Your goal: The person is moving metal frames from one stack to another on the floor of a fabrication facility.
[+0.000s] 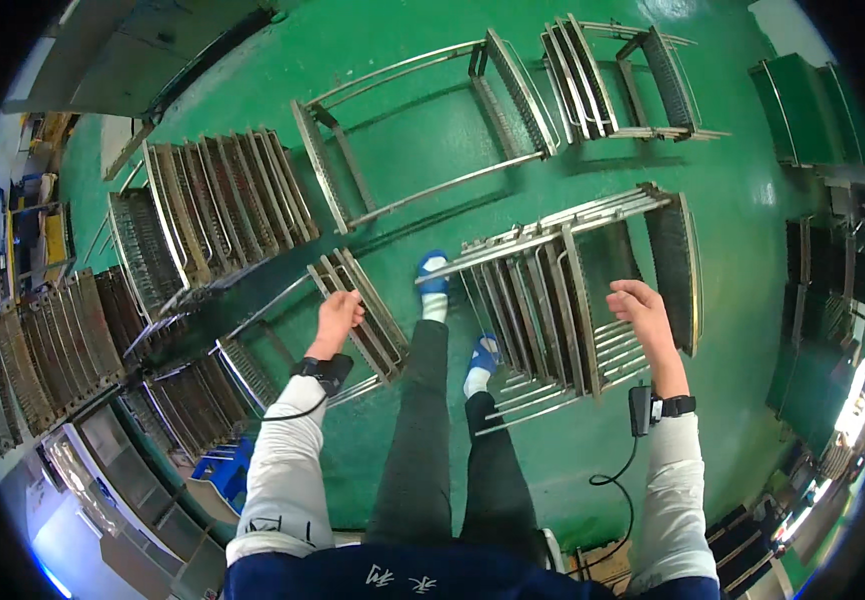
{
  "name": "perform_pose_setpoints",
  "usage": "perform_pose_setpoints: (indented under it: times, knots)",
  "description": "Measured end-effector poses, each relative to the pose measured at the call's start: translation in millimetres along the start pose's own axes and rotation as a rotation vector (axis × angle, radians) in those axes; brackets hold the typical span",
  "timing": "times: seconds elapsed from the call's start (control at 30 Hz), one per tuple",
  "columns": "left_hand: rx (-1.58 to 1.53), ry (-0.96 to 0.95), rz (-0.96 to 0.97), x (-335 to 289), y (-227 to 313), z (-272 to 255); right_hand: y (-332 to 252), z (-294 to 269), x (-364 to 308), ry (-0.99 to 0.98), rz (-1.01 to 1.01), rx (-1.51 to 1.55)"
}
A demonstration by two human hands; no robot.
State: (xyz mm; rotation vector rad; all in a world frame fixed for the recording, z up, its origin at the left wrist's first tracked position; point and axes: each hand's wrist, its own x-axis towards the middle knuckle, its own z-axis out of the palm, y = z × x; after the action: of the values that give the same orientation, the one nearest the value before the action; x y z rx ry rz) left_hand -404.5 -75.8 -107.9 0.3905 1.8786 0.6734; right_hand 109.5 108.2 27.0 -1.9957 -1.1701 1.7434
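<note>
My left hand [337, 320] hangs beside a small stack of slotted metal panels [367, 308], its fingers curled together and nothing showing in them. Whether it touches the panels I cannot tell. On the other side, my right hand [641, 312] is open, fingers bent and apart, above a metal rack frame [690, 265]. Several upright slotted panels [543, 310] stand in that rack, left of my right hand. Thin metal rods [618, 350] stick out near and below that hand. Both wrists carry black straps with small devices and cables.
My feet in blue slippers [434, 270] stand on the green floor [408, 160] between racks. A long open metal frame [433, 205] lies ahead, with another rack [578, 80] beyond. Panel-filled racks [223, 200] crowd the left. A blue crate [223, 470] sits lower left.
</note>
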Motion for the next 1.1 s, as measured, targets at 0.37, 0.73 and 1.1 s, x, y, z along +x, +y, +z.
perform_pose_setpoints:
  times: [0.37,0.73,1.1]
  knots:
    - [0.163,0.243,-0.032,222.6,60.2,-58.8,-124.4,42.5,187.1,-0.011,-0.05,0.156]
    - [-0.18,0.286,-0.228,307.1,122.5,-35.3,-83.1,102.0,412.9,0.185,-0.008,-0.053]
    - [-0.121,0.391,-0.162,325.5,135.5,-67.3,-124.6,152.3,444.7,0.298,-0.194,-0.461]
